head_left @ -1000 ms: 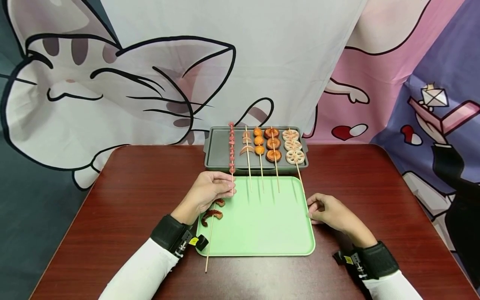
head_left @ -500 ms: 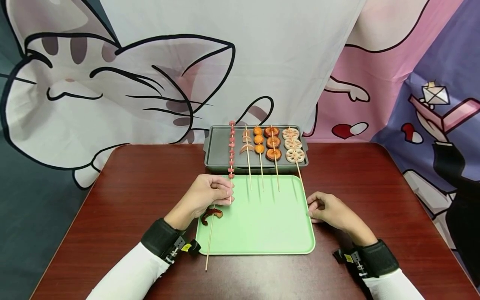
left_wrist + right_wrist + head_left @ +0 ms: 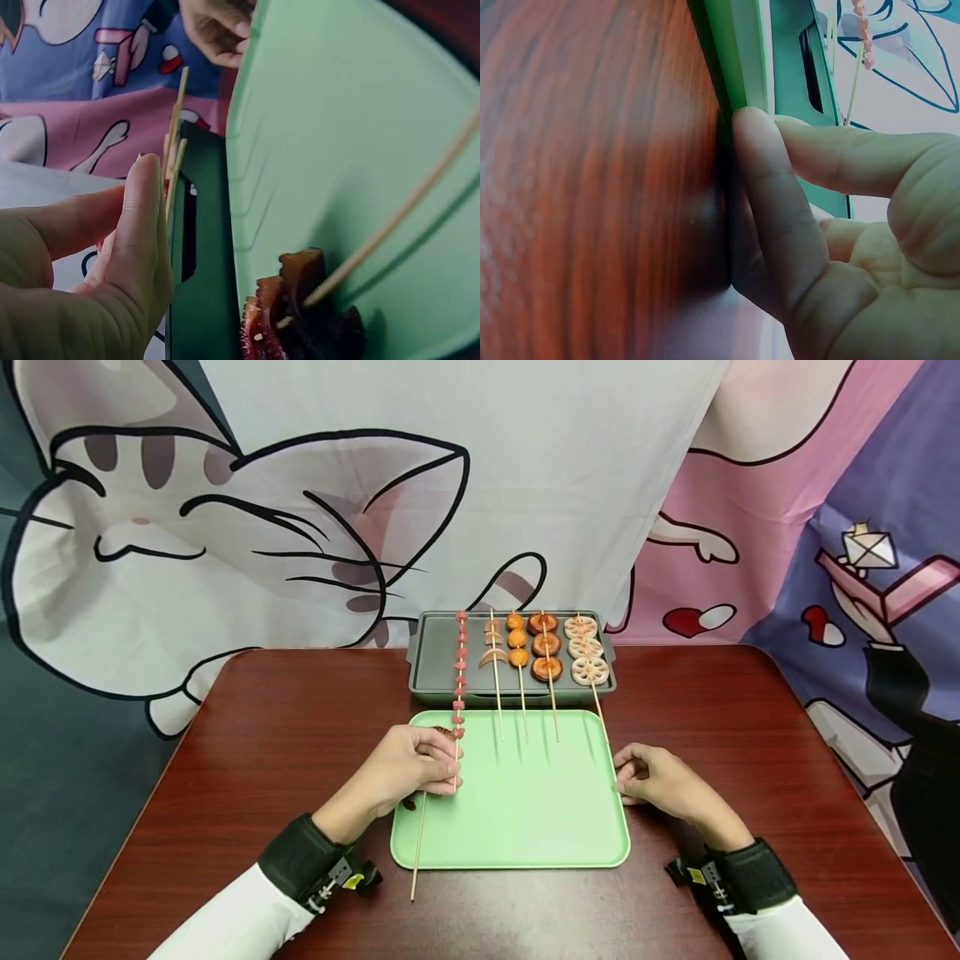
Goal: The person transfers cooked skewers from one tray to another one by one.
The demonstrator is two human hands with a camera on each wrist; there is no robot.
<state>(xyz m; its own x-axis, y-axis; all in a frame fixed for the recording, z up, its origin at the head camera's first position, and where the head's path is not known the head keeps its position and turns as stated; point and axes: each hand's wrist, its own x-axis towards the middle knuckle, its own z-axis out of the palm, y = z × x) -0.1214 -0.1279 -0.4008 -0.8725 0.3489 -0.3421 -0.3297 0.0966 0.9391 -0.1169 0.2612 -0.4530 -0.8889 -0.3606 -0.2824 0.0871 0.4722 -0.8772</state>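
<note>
A thin wooden skewer strung with small pink meat pieces (image 3: 458, 693) is pinched near its lower end by the left hand (image 3: 411, 766), thumb and fingers curled round the stick. It runs from the hand over the far left corner of the light green plastic tray (image 3: 525, 827) up across the dark grey metal baking pan (image 3: 431, 656), its pink pieces lined along the upper half. In the left wrist view the fingertips (image 3: 142, 195) close on the stick beside the pan's dark edge.

Under and just behind the left hand lies a second wooden skewer carrying dark red-brown octopus pieces (image 3: 300, 315); its bare stick (image 3: 417, 852) slants off the tray's near left corner onto the table. The hand hides most of the octopus in the head view.

The right hand (image 3: 660, 785) rests on the table at the tray's right edge, fingers loosely curled, a fingertip (image 3: 754, 127) pressing against the green rim and gripping nothing.

On the pan, to the right of the pink skewer, four more skewers lie side by side: pale crescent slices (image 3: 492, 647), orange balls (image 3: 517, 642), brown round slices (image 3: 546, 647) and white lotus root slices (image 3: 585, 652). Their stick ends reach onto the green tray.

All of this stands on a dark reddish-brown wooden table (image 3: 225, 760), in front of a cartoon cat cloth backdrop (image 3: 225, 527). Both wrists wear black straps above white sleeves.
</note>
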